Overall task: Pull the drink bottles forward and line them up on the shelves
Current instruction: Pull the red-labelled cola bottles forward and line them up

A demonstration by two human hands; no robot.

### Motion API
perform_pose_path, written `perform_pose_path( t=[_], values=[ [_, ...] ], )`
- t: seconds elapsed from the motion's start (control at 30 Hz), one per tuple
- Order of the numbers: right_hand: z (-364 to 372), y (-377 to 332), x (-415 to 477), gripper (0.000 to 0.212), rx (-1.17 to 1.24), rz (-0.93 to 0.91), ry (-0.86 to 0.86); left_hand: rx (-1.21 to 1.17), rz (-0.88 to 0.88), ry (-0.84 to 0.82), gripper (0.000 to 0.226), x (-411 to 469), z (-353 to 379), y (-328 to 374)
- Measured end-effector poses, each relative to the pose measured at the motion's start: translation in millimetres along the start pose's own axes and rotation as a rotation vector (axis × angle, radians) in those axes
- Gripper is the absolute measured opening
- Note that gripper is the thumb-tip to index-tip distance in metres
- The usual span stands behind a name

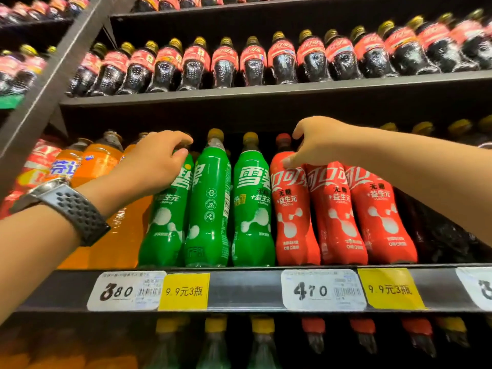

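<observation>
Three green bottles stand at the front of the middle shelf (239, 288). My left hand (157, 163), with a watch on the wrist, grips the top of the leftmost green bottle (165, 222); its cap is hidden under my fingers. The middle green bottle (210, 206) is turned label-sideways. To the right stand three red-wrapped cola bottles. My right hand (316, 142) curls round the neck of the second red bottle (335, 209), thumb touching the shoulder of the first red bottle (290, 209).
Orange soda bottles (103, 161) stand left of the green ones, dark cola bottles (439, 230) to the right. The shelf above holds a long row of dark cola bottles (255, 62). Price tags (322, 288) line the shelf edge. More bottle tops show below.
</observation>
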State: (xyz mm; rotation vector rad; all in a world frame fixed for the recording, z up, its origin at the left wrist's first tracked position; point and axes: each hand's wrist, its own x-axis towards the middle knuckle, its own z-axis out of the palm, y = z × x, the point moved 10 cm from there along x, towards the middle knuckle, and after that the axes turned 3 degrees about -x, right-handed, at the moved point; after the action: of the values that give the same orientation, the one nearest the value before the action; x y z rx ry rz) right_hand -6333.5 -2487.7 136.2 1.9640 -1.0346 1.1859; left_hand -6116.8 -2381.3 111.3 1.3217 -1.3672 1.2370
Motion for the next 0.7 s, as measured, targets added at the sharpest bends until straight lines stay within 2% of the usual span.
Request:
perform_pose_path(
  t=[0.1, 0.2, 0.23, 0.37, 0.47, 0.57, 0.7],
  values=[
    [-3, -1, 2, 0.055, 0.002, -0.002, 0.022, -0.034, -0.045, 0.016, 0.035, -2, -8, -9],
    [-22, -35, 3, 0.042, 0.148, -0.120, 0.226, -0.054, -0.059, 0.013, 0.033, -6, -12, -17],
    [-22, -52, 3, 0.042, 0.200, -0.157, 0.241, -0.031, -0.044, 0.006, 0.034, -6, -12, -18],
    [-3, -113, 14, 0.061, 0.251, -0.176, 0.146, 0.074, 0.004, 0.061, 0.033, 0, -22, -19],
    [6, -129, 19, 0.070, 0.176, -0.126, 0.136, 0.158, 0.021, 0.071, 0.040, 3, -25, -23],
    [9, -131, 19, 0.068, 0.147, -0.071, 0.115, 0.169, 0.097, 0.014, 0.050, 2, -16, -23],
    [10, -123, 24, 0.059, 0.082, -0.058, 0.015, 0.047, 0.131, 0.022, 0.041, 3, -14, -28]
  ],
)
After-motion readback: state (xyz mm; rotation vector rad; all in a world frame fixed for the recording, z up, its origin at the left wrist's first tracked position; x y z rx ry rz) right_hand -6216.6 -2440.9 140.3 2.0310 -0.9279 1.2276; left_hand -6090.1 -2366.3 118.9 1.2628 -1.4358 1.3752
